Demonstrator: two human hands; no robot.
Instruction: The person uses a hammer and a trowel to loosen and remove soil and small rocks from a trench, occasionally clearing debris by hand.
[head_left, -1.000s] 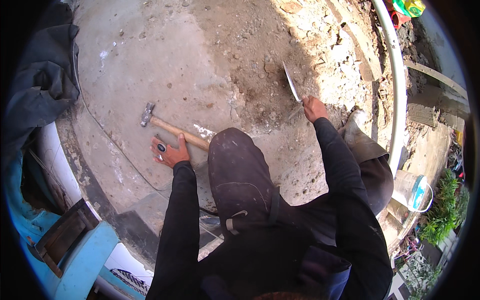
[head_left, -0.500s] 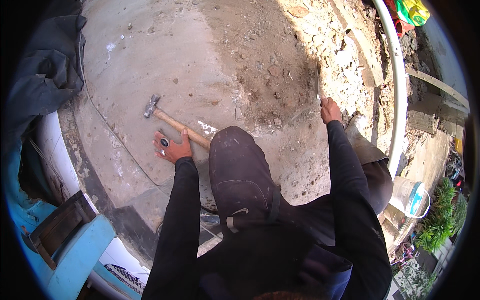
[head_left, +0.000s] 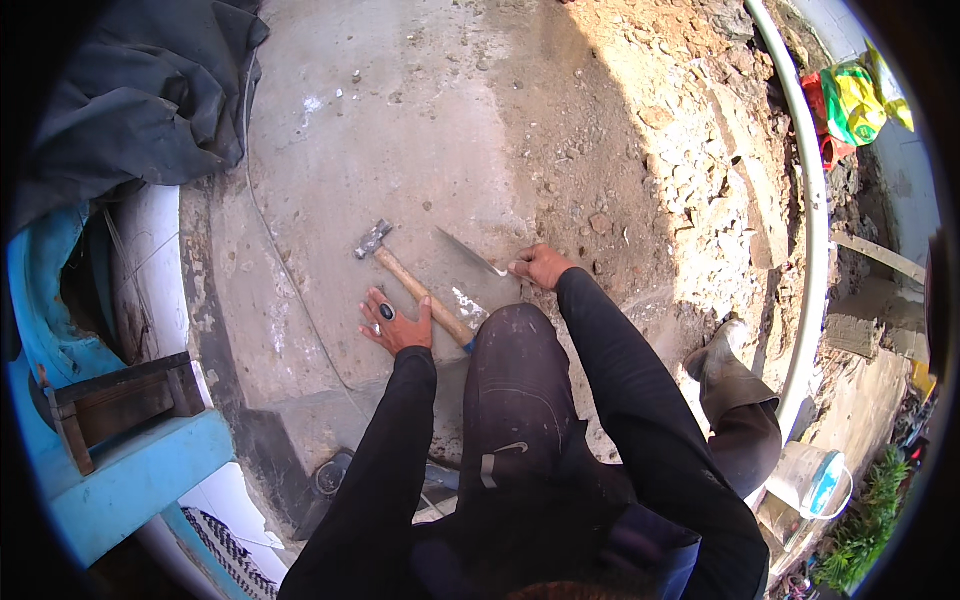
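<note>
My left hand (head_left: 402, 328) rests on the concrete floor, palm down and fingers spread, with a large dark-stoned ring on it. Right beside it lies a hammer (head_left: 412, 282) with a steel head and a wooden handle; the handle's end reaches my knee. In my right hand (head_left: 545, 266) is a trowel (head_left: 466, 249), its narrow pointed blade aimed left over the concrete, a little right of the hammer head. My fingers cover its handle. Whether the blade touches the floor, I cannot tell.
Loose soil and rubble (head_left: 690, 170) cover the ground at right, along a pale pipe (head_left: 808, 180). A white bucket (head_left: 808, 478) stands at lower right. A thin cable (head_left: 275, 240) runs along the left, near a dark cloth (head_left: 150, 90) and a blue ledge (head_left: 140, 500).
My right hand has swung the trowel left, from the rubble's edge to over the concrete near the hammer. The whole view has shifted; my left hand stays beside the hammer.
</note>
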